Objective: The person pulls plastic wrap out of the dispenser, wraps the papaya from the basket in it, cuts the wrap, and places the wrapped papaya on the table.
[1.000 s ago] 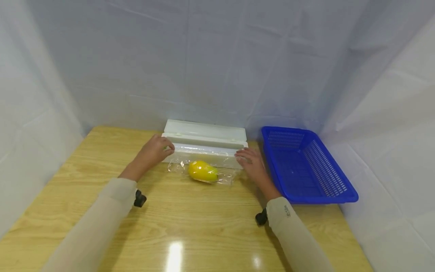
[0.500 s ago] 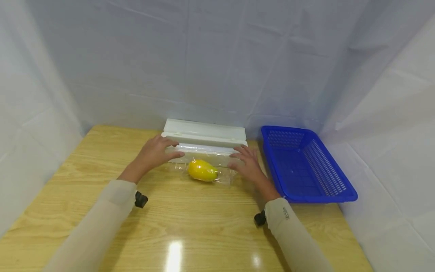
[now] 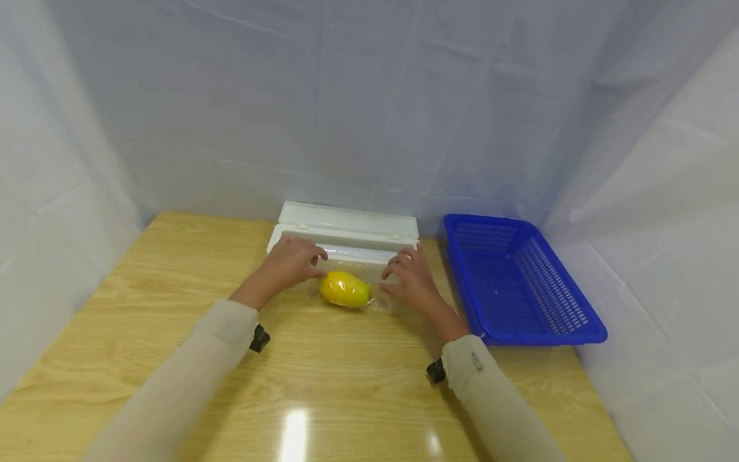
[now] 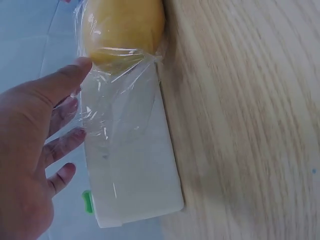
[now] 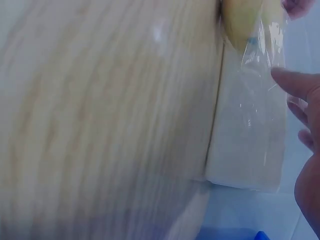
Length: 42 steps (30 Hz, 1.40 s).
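Note:
A yellow fruit (image 3: 344, 289) lies on the wooden table (image 3: 346, 378) under a sheet of clear cling film (image 3: 378, 296), just in front of the white film dispenser box (image 3: 346, 232). My left hand (image 3: 314, 264) is at the fruit's left end and pinches the film between thumb and fingers. My right hand (image 3: 391, 274) holds the film at the fruit's right end. In the left wrist view the film (image 4: 120, 110) stretches from the fruit (image 4: 125, 25) to my left hand (image 4: 77, 97), over the box (image 4: 135, 185). The right wrist view shows film (image 5: 257, 75) lifted beside my right hand (image 5: 287, 95).
A blue plastic basket (image 3: 577, 321) stands to the right of the box, near my right forearm. White cloth walls close in the table at the back and both sides. Bare tabletop stretches toward me and to the left.
Both hands have left the ends of the dispenser box and moved inward to the two ends of the fruit, drawing the film in around it. The fruit has stayed in place.

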Available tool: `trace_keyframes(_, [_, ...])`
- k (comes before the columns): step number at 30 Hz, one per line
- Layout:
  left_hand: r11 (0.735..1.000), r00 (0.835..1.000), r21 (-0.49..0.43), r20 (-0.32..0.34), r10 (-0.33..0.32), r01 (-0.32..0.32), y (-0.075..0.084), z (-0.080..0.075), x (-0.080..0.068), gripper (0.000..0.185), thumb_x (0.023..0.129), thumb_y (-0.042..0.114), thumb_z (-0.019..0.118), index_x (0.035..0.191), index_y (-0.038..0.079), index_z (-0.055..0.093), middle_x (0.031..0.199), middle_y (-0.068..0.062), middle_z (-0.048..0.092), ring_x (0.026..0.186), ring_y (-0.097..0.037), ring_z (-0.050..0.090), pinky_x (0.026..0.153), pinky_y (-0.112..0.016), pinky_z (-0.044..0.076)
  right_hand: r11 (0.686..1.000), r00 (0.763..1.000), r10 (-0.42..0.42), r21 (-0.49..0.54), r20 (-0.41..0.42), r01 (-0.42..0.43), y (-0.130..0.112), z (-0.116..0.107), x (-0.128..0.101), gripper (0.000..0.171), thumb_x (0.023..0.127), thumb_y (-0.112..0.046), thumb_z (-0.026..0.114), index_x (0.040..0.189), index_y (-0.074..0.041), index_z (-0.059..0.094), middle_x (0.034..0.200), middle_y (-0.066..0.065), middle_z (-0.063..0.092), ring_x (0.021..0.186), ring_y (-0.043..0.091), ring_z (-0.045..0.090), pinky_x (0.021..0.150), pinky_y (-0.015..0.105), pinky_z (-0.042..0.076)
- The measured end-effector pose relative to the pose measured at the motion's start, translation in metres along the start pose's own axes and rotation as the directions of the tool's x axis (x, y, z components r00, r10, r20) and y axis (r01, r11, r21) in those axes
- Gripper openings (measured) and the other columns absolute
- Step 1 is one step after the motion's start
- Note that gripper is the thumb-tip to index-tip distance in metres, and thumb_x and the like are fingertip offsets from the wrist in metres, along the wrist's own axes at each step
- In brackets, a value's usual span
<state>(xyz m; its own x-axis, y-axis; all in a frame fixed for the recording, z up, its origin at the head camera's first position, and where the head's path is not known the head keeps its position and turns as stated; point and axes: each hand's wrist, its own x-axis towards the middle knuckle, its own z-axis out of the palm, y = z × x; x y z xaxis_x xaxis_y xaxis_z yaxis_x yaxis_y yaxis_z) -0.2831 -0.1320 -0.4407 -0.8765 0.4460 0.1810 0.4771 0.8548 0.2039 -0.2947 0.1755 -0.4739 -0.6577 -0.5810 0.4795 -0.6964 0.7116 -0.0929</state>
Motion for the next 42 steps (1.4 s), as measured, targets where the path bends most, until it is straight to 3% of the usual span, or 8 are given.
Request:
trace_keyframes(7, [0.997, 0.999, -0.073, -0.045, 0.006, -0.009, -0.001, 0.005, -0.004, 0.019, 0.092, 0.031, 0.076, 0.106, 0.02, 0.077, 0.08, 0.005, 0.065, 0.076, -0.015, 0.056, 0.101, -0.059, 0.036, 0.998, 0.996, -0.067, 0.003, -0.055, 0.068, -0.001, 0.004, -0.006, 0.018, 0.082, -0.005, 0.082, 0.091, -0.018, 0.073, 0.083, -0.002, 0.07, 0.101, 0.026, 0.062, 0.117, 0.07, 0.021])
trace_keyframes(12, [0.996, 0.996, -0.088, -0.086, 0.006, -0.013, -0.005, 0.011, -0.007, 0.018, 0.093, 0.018, 0.072, 0.11, 0.02, 0.078, 0.083, 0.003, 0.068, 0.076, -0.014, 0.056, 0.086, -0.046, 0.04, 0.996, 0.994, -0.085, 0.001, -0.068, 0.085, 0.0, 0.007, -0.011, 0.021, 0.085, 0.0, 0.076, 0.091, -0.02, 0.076, 0.085, -0.001, 0.067, 0.094, 0.024, 0.062, 0.116, 0.071, 0.023])
trace_keyframes(18, [0.994, 0.99, -0.098, -0.14, 0.034, -0.048, -0.005, 0.017, -0.011, 0.015, 0.093, 0.015, 0.071, 0.104, 0.021, 0.08, 0.085, 0.003, 0.069, 0.074, -0.012, 0.057, 0.079, -0.04, 0.04, 0.992, 0.99, -0.12, 0.019, -0.081, 0.122, -0.002, 0.009, -0.014, 0.029, 0.089, 0.006, 0.067, 0.085, -0.02, 0.079, 0.087, -0.001, 0.065, 0.09, 0.022, 0.062, 0.117, 0.071, 0.021])
trace_keyframes(26, [0.991, 0.969, -0.082, -0.233, 0.088, -0.11, 0.0, 0.021, -0.024, 0.007, 0.088, 0.016, 0.078, 0.094, 0.018, 0.08, 0.092, 0.0, 0.071, 0.085, -0.02, 0.062, 0.079, -0.04, 0.046, 0.99, 0.991, -0.13, -0.054, 0.0, 0.13, -0.005, 0.009, -0.014, 0.029, 0.086, 0.004, 0.068, 0.083, -0.022, 0.08, 0.091, -0.001, 0.066, 0.096, 0.023, 0.06, 0.117, 0.063, 0.029])
trace_keyframes(30, [0.985, 0.953, -0.069, -0.273, 0.132, -0.156, -0.002, 0.023, -0.029, 0.005, 0.086, 0.016, 0.08, 0.091, 0.016, 0.08, 0.1, -0.002, 0.073, 0.093, -0.025, 0.062, 0.083, -0.043, 0.05, 0.992, 0.99, -0.115, -0.043, 0.085, 0.119, -0.01, 0.006, -0.013, 0.015, 0.089, -0.009, 0.074, 0.089, -0.022, 0.08, 0.098, 0.0, 0.067, 0.102, 0.025, 0.058, 0.117, 0.056, 0.031])
trace_keyframes(35, [0.983, 0.978, -0.13, -0.18, 0.105, -0.129, -0.005, 0.022, -0.033, 0.012, 0.09, 0.025, 0.076, 0.099, 0.017, 0.079, 0.11, 0.0, 0.073, 0.099, -0.023, 0.059, 0.087, -0.044, 0.048, 0.995, 0.99, -0.04, 0.094, 0.138, 0.027, -0.018, 0.004, -0.013, 0.011, 0.095, -0.024, 0.07, 0.092, -0.016, 0.078, 0.102, 0.003, 0.067, 0.106, 0.027, 0.055, 0.115, 0.054, 0.031])
trace_keyframes(39, [0.963, 0.996, -0.267, -0.088, 0.013, -0.036, -0.004, 0.019, -0.032, 0.013, 0.095, 0.029, 0.071, 0.097, 0.019, 0.079, 0.109, 0.003, 0.075, 0.1, -0.021, 0.061, 0.091, -0.045, 0.048, 0.984, 0.988, 0.065, 0.153, 0.141, -0.087, -0.022, 0.007, -0.009, 0.016, 0.099, -0.025, 0.065, 0.09, -0.014, 0.073, 0.097, 0.001, 0.069, 0.106, 0.025, 0.057, 0.117, 0.051, 0.03])
trace_keyframes(42, [0.933, 0.998, -0.357, -0.033, -0.057, 0.041, -0.003, 0.019, -0.031, 0.011, 0.095, 0.03, 0.07, 0.095, 0.021, 0.078, 0.103, 0.004, 0.076, 0.098, -0.02, 0.065, 0.093, -0.046, 0.051, 0.978, 0.983, 0.103, 0.165, 0.15, -0.128, -0.025, 0.008, -0.006, 0.013, 0.097, -0.022, 0.069, 0.103, -0.012, 0.072, 0.092, -0.001, 0.072, 0.104, 0.025, 0.06, 0.118, 0.051, 0.029])
